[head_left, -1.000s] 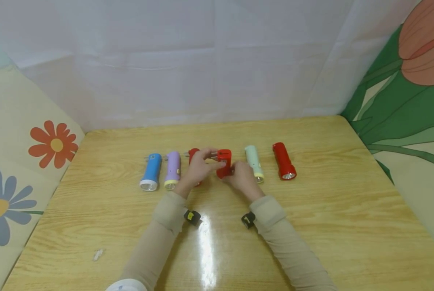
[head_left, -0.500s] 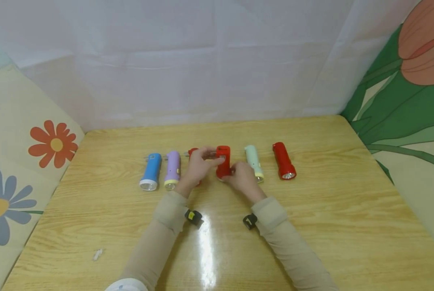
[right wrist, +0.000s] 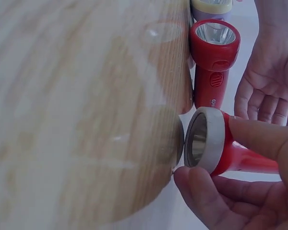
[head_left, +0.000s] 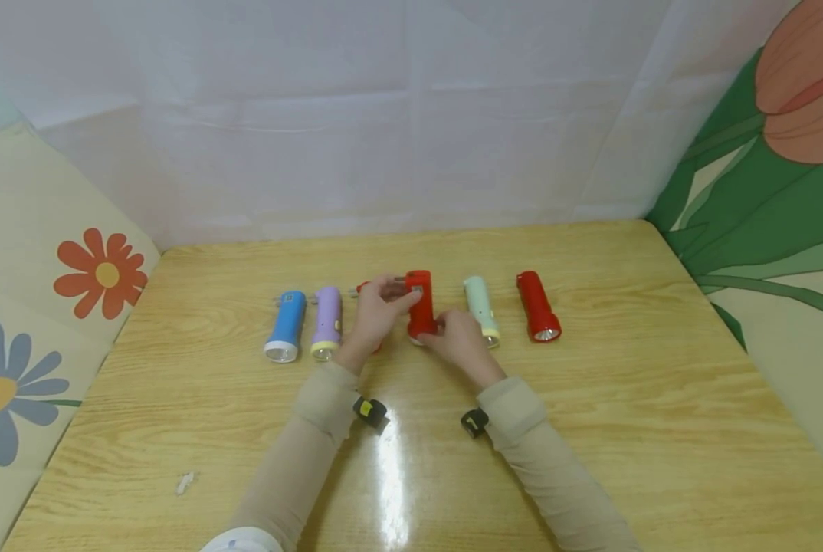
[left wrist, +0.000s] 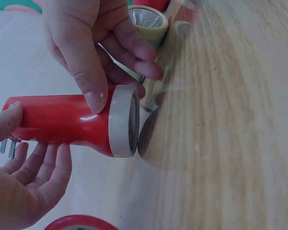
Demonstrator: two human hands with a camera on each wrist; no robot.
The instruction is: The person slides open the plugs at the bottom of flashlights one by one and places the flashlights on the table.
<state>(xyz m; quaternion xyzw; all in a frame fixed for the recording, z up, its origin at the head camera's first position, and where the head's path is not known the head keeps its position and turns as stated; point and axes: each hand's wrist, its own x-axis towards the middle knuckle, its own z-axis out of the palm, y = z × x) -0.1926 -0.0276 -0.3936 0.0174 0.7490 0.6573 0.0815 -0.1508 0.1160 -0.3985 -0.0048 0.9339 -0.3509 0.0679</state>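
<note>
A red flashlight with a white rim (head_left: 421,308) stands nearly upright between both hands, lens down, its rim right at the tabletop in the wrist views. My left hand (head_left: 377,310) grips its tail end, thumb on one side and fingers on the other, beside the metal plug prongs (left wrist: 8,146). Lower down, my right hand (head_left: 461,337) pinches the head near the white rim (right wrist: 214,139) between thumb and fingers. Another red flashlight (right wrist: 215,57) lies by my left hand, mostly hidden by it in the head view. To the right of my right hand is a mint-green flashlight (head_left: 478,303).
A blue flashlight (head_left: 287,322) and a purple one (head_left: 327,318) lie at the left of the row. An all-red flashlight (head_left: 538,305) ends it at the right. A small pale scrap (head_left: 185,482) lies on the wooden table (head_left: 632,429) near the front left.
The held red flashlight has shifted slightly left, its tail end moving toward the back, so more of its side shows in the head view. Both hands keep hold; the other flashlights stay put.
</note>
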